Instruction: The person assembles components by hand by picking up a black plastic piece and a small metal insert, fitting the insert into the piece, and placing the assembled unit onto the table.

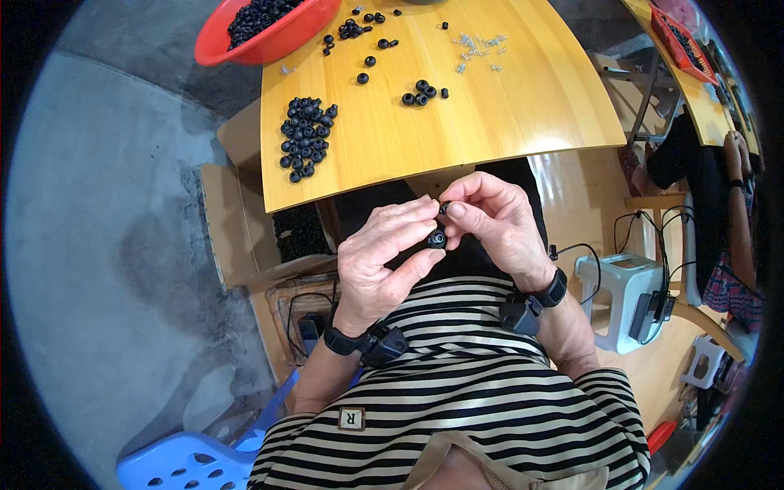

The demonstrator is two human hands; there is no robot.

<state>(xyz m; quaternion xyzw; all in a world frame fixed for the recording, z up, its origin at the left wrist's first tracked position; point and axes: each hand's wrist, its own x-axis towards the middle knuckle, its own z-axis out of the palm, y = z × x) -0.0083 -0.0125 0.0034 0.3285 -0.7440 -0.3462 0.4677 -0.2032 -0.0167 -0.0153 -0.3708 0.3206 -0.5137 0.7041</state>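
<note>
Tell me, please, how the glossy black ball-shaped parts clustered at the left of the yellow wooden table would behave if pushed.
The glossy black ball-shaped parts may well roll, given their rounded sides. They are probably light: the left hand appears to pinch a similar black part. Some could drop, lying near the table's corner.

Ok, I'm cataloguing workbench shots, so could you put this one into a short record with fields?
Left hand: holds a round black piece at its fingertips
Right hand: pinches a small black piece; whether the two join, unclear
Table: yellow, wood-look
On table, left: clustered black beads
On table, far side: small clear pieces
Far left corner: red basin of black pieces
Under table edge: open cardboard box
</note>
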